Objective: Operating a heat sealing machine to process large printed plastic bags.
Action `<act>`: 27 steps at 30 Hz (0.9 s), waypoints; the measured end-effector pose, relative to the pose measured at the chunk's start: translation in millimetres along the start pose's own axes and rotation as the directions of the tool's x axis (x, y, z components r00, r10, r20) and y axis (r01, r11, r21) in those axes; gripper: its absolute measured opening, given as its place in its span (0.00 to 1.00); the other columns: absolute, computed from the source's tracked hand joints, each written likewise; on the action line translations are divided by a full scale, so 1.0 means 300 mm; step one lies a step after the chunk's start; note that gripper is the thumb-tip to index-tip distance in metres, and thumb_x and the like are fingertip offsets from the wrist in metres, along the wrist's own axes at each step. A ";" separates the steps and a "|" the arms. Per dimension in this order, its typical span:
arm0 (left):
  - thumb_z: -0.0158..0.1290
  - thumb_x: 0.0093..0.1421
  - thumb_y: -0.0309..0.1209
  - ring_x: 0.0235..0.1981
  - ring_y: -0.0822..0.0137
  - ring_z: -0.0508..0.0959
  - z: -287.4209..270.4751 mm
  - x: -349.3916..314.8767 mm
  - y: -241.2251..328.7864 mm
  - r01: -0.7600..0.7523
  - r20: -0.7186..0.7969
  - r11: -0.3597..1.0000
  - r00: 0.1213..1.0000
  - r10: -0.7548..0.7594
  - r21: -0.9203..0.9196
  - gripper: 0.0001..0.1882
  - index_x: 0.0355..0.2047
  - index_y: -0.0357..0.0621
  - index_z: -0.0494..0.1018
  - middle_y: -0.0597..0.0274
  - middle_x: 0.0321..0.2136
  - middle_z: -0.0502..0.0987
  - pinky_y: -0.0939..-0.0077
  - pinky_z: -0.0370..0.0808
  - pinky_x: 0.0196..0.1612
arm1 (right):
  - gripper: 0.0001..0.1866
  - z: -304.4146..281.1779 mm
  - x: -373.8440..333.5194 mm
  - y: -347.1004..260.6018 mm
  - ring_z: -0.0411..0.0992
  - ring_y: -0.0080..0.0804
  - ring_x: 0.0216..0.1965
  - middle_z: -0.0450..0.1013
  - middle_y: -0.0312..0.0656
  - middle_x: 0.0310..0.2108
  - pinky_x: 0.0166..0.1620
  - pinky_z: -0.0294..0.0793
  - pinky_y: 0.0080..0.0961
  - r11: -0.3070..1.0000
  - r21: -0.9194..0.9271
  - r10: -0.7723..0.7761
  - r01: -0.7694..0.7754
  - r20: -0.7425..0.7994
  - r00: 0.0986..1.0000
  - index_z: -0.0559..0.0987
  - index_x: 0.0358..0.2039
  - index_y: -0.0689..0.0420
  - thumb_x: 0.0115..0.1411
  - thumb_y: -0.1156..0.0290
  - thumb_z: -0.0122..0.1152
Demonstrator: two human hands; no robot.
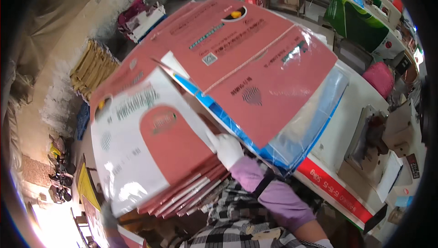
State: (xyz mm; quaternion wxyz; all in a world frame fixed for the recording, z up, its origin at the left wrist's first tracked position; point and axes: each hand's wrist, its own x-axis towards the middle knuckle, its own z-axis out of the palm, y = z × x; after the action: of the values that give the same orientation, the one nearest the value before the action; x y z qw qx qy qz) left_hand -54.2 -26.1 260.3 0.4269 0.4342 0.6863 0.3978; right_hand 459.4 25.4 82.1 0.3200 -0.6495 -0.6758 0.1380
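Observation:
A white-and-red printed sack (130, 157) lies tilted across a layered stack of similar sacks (194, 186). My right hand (228, 150), in a white glove, is closed on the sack's right edge, its fingertips partly out of sight. At the sack's lower left corner is my left hand (109, 218), in a grey glove; it is blurred and its fingers do not show clearly. Beyond the right hand lie flat red printed sacks (255, 65) with a round-ended dark cutout, resting over a clear plastic bag with blue edges (315, 116).
A white table with a red front strip (333, 193) runs along the right, carrying a sewing machine (397, 131). A pink cushion-like thing (378, 80) sits behind it. Folded tan sacks (91, 68) lean against the left wall. Bundles (141, 20) lie on the floor beyond.

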 end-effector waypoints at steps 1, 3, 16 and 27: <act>0.48 0.64 0.37 0.41 0.61 0.79 0.082 -0.066 -0.007 0.140 0.008 0.985 0.990 -0.140 -0.103 0.18 0.48 0.35 0.71 0.56 0.40 0.77 0.64 0.76 0.47 | 0.29 0.089 -0.046 0.047 0.76 0.45 0.40 0.76 0.50 0.34 0.43 0.74 0.41 0.990 -0.142 -0.035 0.011 -0.161 0.986 0.67 0.60 0.51 0.54 0.75 0.53; 0.49 0.65 0.36 0.41 0.64 0.77 0.029 -0.078 -0.289 0.152 0.040 0.976 0.988 -0.147 -0.159 0.18 0.49 0.35 0.70 0.57 0.42 0.76 0.65 0.76 0.47 | 0.29 0.232 -0.157 0.170 0.74 0.48 0.44 0.74 0.54 0.41 0.47 0.72 0.41 0.993 -0.021 0.098 -0.113 -0.347 0.933 0.66 0.59 0.53 0.55 0.76 0.53; 0.64 0.50 0.38 0.45 0.46 0.71 1.416 -0.289 0.258 -0.998 0.799 0.046 0.070 0.597 0.053 0.27 0.48 0.40 0.73 0.47 0.43 0.73 0.55 0.68 0.49 | 0.11 -0.174 -0.554 0.000 0.76 0.51 0.34 0.77 0.51 0.31 0.36 0.73 0.44 0.910 0.356 0.141 -0.214 0.221 0.965 0.76 0.38 0.58 0.60 0.67 0.50; 0.60 0.57 0.30 0.23 0.76 0.73 2.034 -0.250 0.217 -0.595 0.984 0.803 0.162 0.080 0.033 0.05 0.31 0.41 0.79 0.67 0.22 0.78 0.81 0.71 0.28 | 0.12 -0.630 -0.754 0.196 0.78 0.27 0.37 0.79 0.44 0.33 0.42 0.76 0.27 0.559 0.773 0.755 -0.299 -0.326 0.568 0.80 0.40 0.63 0.64 0.68 0.55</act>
State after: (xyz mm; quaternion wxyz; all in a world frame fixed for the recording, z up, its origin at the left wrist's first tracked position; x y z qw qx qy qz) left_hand 550.4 30.6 143.5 0.5436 0.8074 0.2287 -0.0190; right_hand 610.3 -229.4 132.6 0.6644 -0.6858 -0.1886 0.2294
